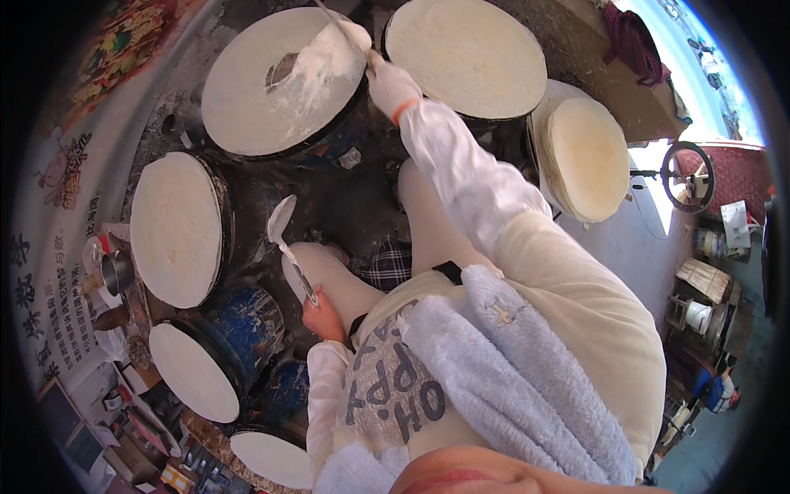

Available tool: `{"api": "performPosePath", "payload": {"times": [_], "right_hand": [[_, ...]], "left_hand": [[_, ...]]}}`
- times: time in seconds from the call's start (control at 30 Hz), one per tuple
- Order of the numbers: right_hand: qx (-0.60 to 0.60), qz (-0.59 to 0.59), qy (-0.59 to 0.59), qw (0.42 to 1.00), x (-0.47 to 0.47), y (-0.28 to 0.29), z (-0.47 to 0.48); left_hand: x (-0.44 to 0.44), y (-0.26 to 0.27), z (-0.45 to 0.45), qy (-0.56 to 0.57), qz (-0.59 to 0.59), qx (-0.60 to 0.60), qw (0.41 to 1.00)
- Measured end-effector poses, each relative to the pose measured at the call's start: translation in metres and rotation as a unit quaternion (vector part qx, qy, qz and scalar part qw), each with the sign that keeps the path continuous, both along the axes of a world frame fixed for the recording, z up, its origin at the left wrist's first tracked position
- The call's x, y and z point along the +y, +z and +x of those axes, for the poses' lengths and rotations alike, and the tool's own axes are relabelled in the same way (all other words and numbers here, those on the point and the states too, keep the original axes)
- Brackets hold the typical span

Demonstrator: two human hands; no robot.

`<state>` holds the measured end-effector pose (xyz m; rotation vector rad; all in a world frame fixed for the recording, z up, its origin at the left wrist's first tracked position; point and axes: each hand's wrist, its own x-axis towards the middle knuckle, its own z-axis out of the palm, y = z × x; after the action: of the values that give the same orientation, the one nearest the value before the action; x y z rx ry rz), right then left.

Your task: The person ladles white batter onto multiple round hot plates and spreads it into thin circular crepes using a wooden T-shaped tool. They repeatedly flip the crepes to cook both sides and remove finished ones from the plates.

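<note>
My right hand [394,87], in a white knit glove, grips the handle of a wooden batter spreader [340,26] over a round griddle [237,114]. Pale wet batter [330,55] lies thick by the spreader and thins out across that griddle's pale surface. A dark opening [282,73] shows near its middle. Bare-skinned, my left hand [323,313] holds a metal ladle [282,216] above my knee. Batter coats the ladle's bowl and neck. Right of the spreader, a second griddle [466,58] carries a round pale sheet.
More round griddles with pale tops curve along my left: one beside the ladle [177,231], another [194,373] on a blue drum [247,333], a third [274,458] at the bottom. Stacked flatbreads [589,160] stand at right. A metal pot [117,272] sits far left; a person [719,392] is far right.
</note>
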<state>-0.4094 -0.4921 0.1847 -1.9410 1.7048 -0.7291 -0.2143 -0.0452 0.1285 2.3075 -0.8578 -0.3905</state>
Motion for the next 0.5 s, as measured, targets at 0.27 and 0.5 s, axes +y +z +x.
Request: {"api": "performPosePath", "payload": {"times": [0.27, 0.5], "right_hand": [[-0.130, 0.133, 0.057, 0.981, 0.031, 0.029, 0.057], [-0.126, -0.038, 0.019, 0.991, 0.030, 0.022, -0.002]], "left_hand": [[-0.003, 0.001, 0.002, 0.005, 0.015, -0.013, 1.000], [0.004, -0.005, 0.007, -0.011, -0.013, 0.010, 1.000]]}}
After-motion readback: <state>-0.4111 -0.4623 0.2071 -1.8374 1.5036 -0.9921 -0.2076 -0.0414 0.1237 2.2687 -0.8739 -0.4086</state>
